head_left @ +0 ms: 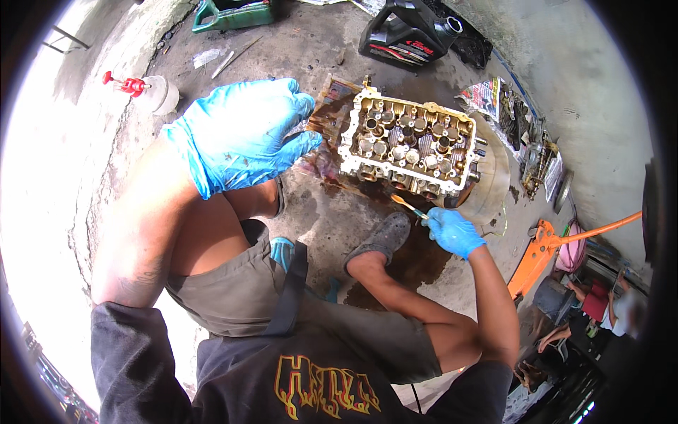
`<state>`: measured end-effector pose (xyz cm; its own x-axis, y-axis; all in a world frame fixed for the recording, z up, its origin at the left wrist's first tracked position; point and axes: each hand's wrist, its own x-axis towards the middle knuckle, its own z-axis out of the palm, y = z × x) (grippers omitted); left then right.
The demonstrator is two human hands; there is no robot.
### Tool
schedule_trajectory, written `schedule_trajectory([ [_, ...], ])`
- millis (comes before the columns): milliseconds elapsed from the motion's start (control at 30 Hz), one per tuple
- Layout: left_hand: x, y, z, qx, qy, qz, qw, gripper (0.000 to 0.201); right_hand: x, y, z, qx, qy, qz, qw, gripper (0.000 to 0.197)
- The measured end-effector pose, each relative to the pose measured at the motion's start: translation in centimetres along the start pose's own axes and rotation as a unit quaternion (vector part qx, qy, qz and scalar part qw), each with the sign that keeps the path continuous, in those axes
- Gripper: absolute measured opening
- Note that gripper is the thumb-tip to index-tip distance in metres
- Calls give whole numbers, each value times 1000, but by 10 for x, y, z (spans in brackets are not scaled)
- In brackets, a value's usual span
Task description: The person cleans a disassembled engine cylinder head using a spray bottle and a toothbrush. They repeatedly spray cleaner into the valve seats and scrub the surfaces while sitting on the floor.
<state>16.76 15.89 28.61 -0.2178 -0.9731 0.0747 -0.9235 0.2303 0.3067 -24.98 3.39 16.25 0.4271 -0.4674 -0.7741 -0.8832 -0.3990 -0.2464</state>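
An oily metal cylinder head [413, 145] lies in front of me with its valve side up, showing round lifters and bores inside a pale rim. My right hand [453, 232], in a blue glove, is closed round the handle of a small brush [409, 205]. The brush's orange-tinted head points toward the near edge of the cylinder head. To the left of the casting, my left hand [247, 131] hangs in a blue glove with its thumb and fingers apart. I see nothing between them, and they do not touch the metal.
Oil-stained newspaper [328, 116] and a round pale container [494, 169] lie under and beside the casting. A black oil jug [406, 35], a green cut container [233, 15] and a red-topped bottle [162, 95] stand around. At right are camshafts [540, 166], an orange jack [533, 258] and seated people.
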Motion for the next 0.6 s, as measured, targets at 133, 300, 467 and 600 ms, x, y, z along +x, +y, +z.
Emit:
schedule_trajectory([
  [133,-2,-3,0,-33,-5,-21,999,35,61,-54,62,-8,151,13,988,24],
  [300,-6,-13,-5,-47,1,-2,999,35,60,-65,82,-30,260,114,959,21],
  [467,-7,-16,-4,4,53,46,998,35,56,-57,79,-56,377,62,922,18],
  [600,-2,-14,-6,58,59,121,989,34,58,-64,72,-82,384,96,915,19],
])
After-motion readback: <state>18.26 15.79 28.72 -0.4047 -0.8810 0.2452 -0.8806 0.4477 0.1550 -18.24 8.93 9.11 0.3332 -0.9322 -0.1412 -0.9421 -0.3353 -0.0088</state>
